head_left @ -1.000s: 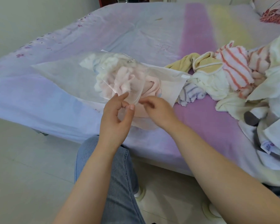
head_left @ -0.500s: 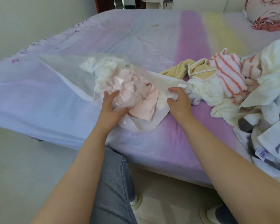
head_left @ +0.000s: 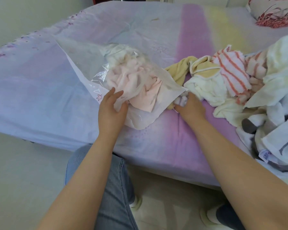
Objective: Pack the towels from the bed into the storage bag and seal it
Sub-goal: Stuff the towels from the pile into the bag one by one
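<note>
Right hand (head_left: 189, 107) shifted, perhaps gripping towel; bed (head_left: 156, 146)

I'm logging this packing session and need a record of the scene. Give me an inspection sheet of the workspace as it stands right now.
Surface: bed with a lilac, pink and yellow sheet, towels piled along its right side.
Job's things: clear storage bag lying on the bed, mouth open toward the person, pink and white towels inside, not sealed. Loose towels outside: yellow towel, striped towel, white towel, and more at the right edge.
Clutter: patterned pillow at top right.
Grippers: left hand open at the bag's mouth; right hand closing its grip on a small towel beside the bag.
Cables: nothing seen.
Surroundings: pale floor, a pale wall at the left, the person's jeans and shoes below.
</note>
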A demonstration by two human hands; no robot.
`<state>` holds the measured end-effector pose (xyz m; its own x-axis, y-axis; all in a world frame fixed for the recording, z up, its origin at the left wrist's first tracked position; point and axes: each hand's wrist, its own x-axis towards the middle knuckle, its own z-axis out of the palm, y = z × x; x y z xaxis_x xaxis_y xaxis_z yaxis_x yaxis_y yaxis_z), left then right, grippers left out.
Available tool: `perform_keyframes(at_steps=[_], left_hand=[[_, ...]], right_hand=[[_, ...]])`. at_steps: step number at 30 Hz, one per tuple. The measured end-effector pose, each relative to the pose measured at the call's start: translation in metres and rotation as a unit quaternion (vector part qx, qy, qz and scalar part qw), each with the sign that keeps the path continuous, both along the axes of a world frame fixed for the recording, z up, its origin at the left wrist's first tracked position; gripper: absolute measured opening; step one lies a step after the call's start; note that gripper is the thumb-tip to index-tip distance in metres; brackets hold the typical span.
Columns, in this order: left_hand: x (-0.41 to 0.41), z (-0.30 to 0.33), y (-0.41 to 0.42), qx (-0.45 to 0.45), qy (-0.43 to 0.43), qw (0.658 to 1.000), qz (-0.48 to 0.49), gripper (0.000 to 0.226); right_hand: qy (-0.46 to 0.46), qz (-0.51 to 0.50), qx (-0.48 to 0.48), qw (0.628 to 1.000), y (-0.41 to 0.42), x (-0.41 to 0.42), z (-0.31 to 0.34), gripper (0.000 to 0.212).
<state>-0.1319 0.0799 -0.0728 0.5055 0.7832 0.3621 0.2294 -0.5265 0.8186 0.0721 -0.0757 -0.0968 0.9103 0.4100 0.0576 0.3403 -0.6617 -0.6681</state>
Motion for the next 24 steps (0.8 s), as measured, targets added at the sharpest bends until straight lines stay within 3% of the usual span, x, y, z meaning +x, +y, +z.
perform_keyframes(at_steps=[4, 9, 11, 13, 15, 16, 20, 22, 24], left_hand=[[-0.006, 0.008, -0.014, 0.081, 0.009, 0.997, -0.004, 0.033], [-0.014, 0.013, -0.019, 0.099, 0.026, 0.995, 0.010, 0.029], [-0.013, 0.012, -0.021, 0.125, 0.024, 0.992, 0.006, 0.029], [-0.011, 0.012, -0.025, 0.149, 0.028, 0.988, -0.005, 0.031], [-0.010, 0.011, -0.029, 0.196, 0.038, 0.980, -0.004, 0.034], [-0.009, 0.011, -0.032, 0.237, 0.039, 0.971, 0.001, 0.034], [-0.013, 0.015, -0.056, 0.369, -0.007, 0.928, -0.051, 0.031], [-0.016, 0.013, -0.074, 0.372, -0.002, 0.920, -0.121, 0.035], [-0.015, 0.006, -0.087, 0.307, 0.012, 0.929, -0.208, 0.043]], right_hand=[[-0.012, 0.025, -0.120, 0.992, -0.012, 0.003, 0.004, 0.037], [0.008, 0.092, -0.153, 0.984, -0.057, -0.042, 0.028, 0.021], [0.030, 0.136, -0.143, 0.980, -0.075, -0.064, 0.042, 0.026], [0.094, 0.197, -0.067, 0.974, -0.088, -0.086, 0.059, 0.027], [0.141, 0.264, 0.017, 0.954, -0.093, -0.103, 0.072, 0.014], [0.154, 0.277, 0.052, 0.947, -0.094, -0.108, 0.075, 0.006], [0.199, 0.276, 0.151, 0.928, -0.098, -0.107, 0.071, 0.014], [0.242, 0.294, 0.229, 0.896, -0.103, -0.107, 0.074, 0.016], [0.297, 0.323, 0.325, 0.838, -0.106, -0.110, 0.079, 0.023]])
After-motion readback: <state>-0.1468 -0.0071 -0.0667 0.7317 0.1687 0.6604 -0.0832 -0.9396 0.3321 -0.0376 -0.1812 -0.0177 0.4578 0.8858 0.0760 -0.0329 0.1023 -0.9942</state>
